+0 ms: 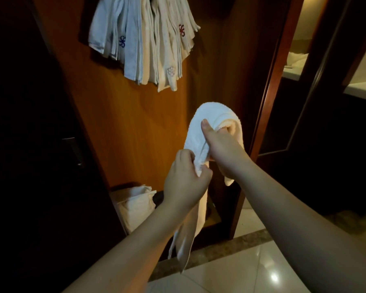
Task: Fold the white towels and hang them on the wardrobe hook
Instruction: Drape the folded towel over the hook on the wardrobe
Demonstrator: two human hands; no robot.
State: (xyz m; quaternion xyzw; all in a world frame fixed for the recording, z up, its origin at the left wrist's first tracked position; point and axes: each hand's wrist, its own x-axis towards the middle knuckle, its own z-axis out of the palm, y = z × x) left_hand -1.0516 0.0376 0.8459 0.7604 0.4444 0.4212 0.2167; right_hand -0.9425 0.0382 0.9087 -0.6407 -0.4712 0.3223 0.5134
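Observation:
A white towel (201, 132) is held up in front of the wardrobe's wooden back panel. My right hand (222, 149) grips its upper part, thumb laid over the cloth and the fabric draped over the fingers. Just below, my left hand (184, 185) pinches a bunched fold of the same towel. The towel's loose end hangs down past my left forearm toward the floor. Several folded white towels (148, 39) with embroidered marks hang in a bundle at the top of the panel; the hook holding them is hidden.
A pile of white cloth (135, 204) sits on the wardrobe's low shelf at the bottom. A dark door with a handle (73, 151) stands at the left. The wardrobe's wooden side frame (268, 81) rises at the right. Glossy tiled floor (251, 267) lies below.

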